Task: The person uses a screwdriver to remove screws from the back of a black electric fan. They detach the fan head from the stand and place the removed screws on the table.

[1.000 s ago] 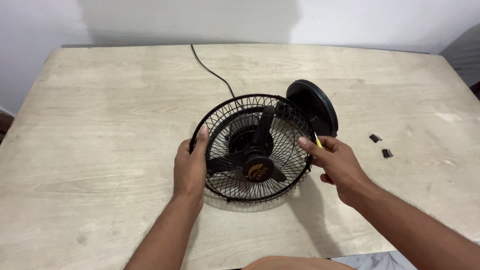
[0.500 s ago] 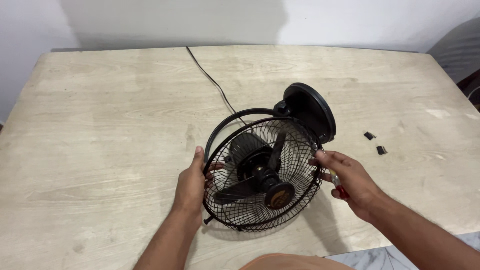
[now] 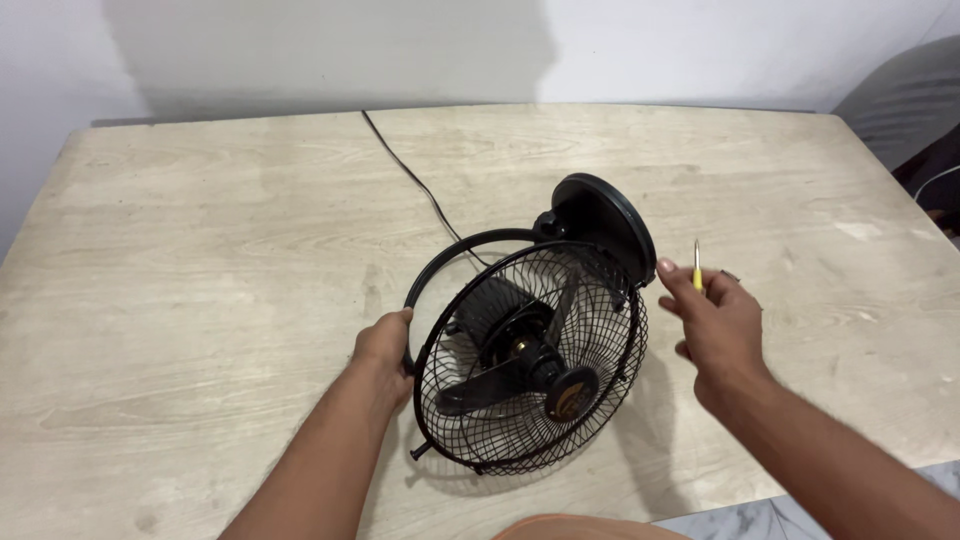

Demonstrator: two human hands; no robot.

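The left hand [image 3: 383, 348] is curling its fingers [image 3: 400, 322] closed around the black ring [image 3: 470, 243] at the fan's nine o'clock edge, holding it there. The right hand [image 3: 715, 325] is pinching a thin yellow screwdriver [image 3: 697, 265] between closed fingers [image 3: 672, 275], shaft pointing up toward twelve o'clock, and it is hanging just off the grille [image 3: 530, 360] at three o'clock, no longer touching the wire as it was half a second ago. The fan is lying near the middle of the table [image 3: 200, 250], tilted, hub [image 3: 571, 393] facing five o'clock, round base [image 3: 600, 225] standing at one o'clock. A second ago the grille was sitting flush on the ring; now it is gaping away from it along the top, so the front guard is likely coming free. The cord [image 3: 410, 175] is running off toward eleven o'clock.
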